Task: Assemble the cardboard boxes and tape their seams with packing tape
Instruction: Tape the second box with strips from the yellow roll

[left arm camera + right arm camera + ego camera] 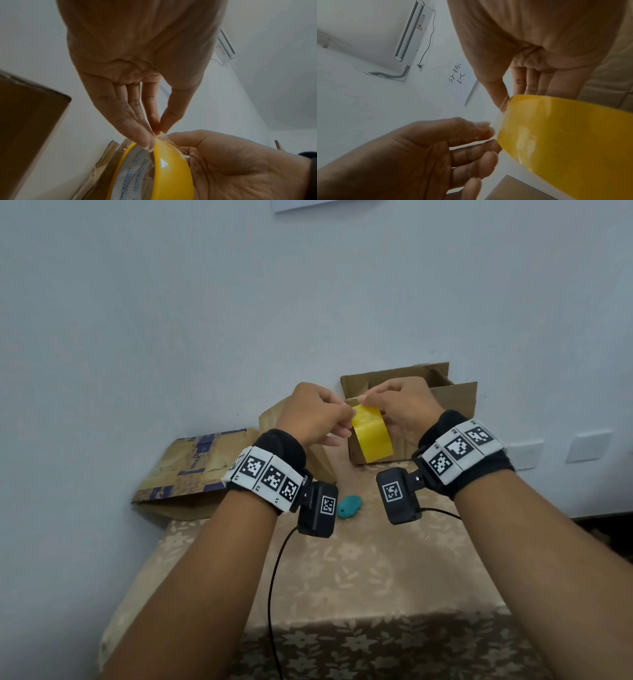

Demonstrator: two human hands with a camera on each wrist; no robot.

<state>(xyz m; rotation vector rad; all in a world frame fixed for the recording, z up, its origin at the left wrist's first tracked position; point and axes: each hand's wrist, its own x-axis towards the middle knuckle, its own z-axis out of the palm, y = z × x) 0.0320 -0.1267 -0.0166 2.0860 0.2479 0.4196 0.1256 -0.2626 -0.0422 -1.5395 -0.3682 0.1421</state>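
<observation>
Left hand: the left hand (313, 414) was raised above the table (359, 570), thumb and forefinger pinched on the loose end of the tape, the other fingers loosely curled below.
Right hand: the right hand (399, 405) was wrapped round the yellow tape roll (371, 436), steadying it from the far side, thumb near the top of the roll.
Tape: the roll was in the air between the two hands, in front of the open box (411, 419); the left wrist view showed a thin clear tab lifted at the top of the roll, under the left fingertips (149, 143).
Boxes: the open box stood against the wall with its flaps up; a flattened box (191, 470) lay to the left, partly off the table's edge.
Other: a small teal object (349, 506) lay on the patterned cloth near the wrists; I could not tell what it was.
Stage, as I judged it: the tape end was only just being freed; no seam looked taped yet.
Risk: the tab looked slight, so a hurried pull could tear it or let it snap back onto the roll.
Risk: a freed length could fold and stick to itself or to the fingers.
Risk: the flattened box might slide off if nudged.
</observation>
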